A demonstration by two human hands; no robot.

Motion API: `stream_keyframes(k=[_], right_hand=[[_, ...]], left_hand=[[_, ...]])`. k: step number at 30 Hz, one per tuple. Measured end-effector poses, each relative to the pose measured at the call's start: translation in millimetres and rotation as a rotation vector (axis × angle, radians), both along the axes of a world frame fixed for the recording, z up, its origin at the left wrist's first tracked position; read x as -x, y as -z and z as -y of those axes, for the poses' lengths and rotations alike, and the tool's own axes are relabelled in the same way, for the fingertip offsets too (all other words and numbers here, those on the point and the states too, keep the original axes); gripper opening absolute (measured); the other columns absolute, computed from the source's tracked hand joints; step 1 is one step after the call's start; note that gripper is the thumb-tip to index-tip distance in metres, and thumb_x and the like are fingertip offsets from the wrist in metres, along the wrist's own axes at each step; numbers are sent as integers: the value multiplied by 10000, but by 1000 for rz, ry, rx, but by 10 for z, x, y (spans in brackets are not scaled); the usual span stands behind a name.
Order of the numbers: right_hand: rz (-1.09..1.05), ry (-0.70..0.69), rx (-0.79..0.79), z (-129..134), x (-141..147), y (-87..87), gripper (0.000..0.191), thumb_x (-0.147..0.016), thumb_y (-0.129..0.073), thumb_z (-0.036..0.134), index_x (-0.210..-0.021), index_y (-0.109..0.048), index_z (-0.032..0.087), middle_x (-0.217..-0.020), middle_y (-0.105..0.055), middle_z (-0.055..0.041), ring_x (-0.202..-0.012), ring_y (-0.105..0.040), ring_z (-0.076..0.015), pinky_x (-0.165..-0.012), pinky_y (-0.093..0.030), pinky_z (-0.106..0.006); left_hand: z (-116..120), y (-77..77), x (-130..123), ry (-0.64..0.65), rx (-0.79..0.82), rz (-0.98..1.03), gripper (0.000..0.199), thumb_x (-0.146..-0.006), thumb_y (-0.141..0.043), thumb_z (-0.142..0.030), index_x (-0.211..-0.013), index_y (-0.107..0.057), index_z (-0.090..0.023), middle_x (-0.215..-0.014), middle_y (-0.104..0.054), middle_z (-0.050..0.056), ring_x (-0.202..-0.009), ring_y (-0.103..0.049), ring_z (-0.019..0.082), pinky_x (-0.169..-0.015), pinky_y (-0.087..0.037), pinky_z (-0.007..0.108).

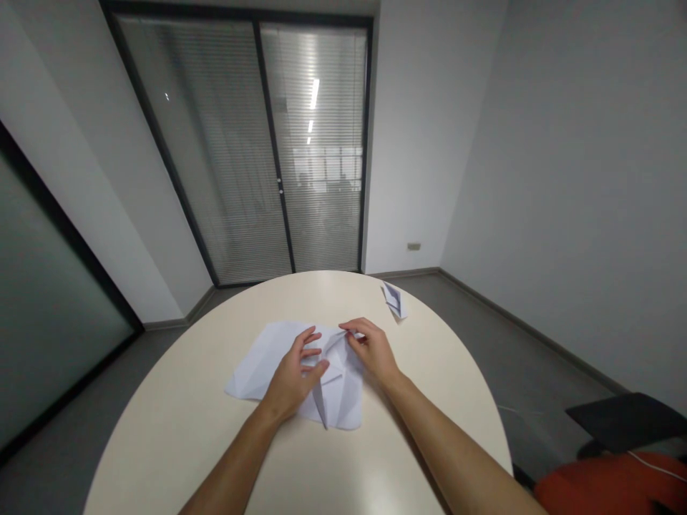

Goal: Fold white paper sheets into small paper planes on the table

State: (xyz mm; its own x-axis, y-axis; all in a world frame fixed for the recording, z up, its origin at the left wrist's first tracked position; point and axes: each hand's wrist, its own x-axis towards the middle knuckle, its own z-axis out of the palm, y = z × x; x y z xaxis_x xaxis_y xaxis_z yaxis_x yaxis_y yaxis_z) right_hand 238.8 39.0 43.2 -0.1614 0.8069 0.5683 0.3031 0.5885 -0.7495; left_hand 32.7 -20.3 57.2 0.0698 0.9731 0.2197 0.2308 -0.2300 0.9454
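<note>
A white sheet of paper [257, 357] with creases lies on the round table. Its right part carries raised folds and flaps. My left hand [295, 375] is over the middle of the sheet, fingers spread apart, the thumb beside a raised fold. My right hand [373, 350] pinches the upper edge of the folded right part between thumb and fingers. The sheet's far middle edge is partly hidden behind my hands. Farther back, near the table's right rim, a small folded paper piece [396, 300] lies apart from both hands.
The round cream table [198, 436] has a curved rim. An orange chair seat [601, 486] with a dark part [627, 420] stands at the lower right. Glass doors with blinds [230, 179] are beyond the table, and a white wall [569, 200] rises at right.
</note>
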Motion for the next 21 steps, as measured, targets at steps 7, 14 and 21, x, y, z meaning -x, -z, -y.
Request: stream_keyframes(k=[7,14,21], right_hand=[[143,-2,-4,-14,-14,-29,135,-907,-664,328,-967,-761,255,-956,-772,-41,-874,-701,-207,-772,-540,-321],[183,-112,-47,52,-37,-75,160,-967,-591,313,-1005,-736,256,-1009,-773,-49,-909,-708,-205,-798,-532,-326],[-133,-208,65,60,-8,-23,159,-1001,-534,356,-1037,-641,244,-1307,-672,-98,-1177,-638,-224,-862,-505,-337]], left_hand=[[-78,71,-20,-52,-3,-79,327,-839,-604,-394,-1038,-745,-177,-1060,-769,114,-940,-715,257,-864,-549,356],[-171,78,81,-98,46,-35,378,-778,-648,-495,-888,-768,-153,-860,-789,96,-795,-722,259,-729,-558,338],[-257,187,183,-122,106,35,453,-744,-673,-543,-917,-763,-134,-843,-786,105,-803,-726,271,-730,-544,343]])
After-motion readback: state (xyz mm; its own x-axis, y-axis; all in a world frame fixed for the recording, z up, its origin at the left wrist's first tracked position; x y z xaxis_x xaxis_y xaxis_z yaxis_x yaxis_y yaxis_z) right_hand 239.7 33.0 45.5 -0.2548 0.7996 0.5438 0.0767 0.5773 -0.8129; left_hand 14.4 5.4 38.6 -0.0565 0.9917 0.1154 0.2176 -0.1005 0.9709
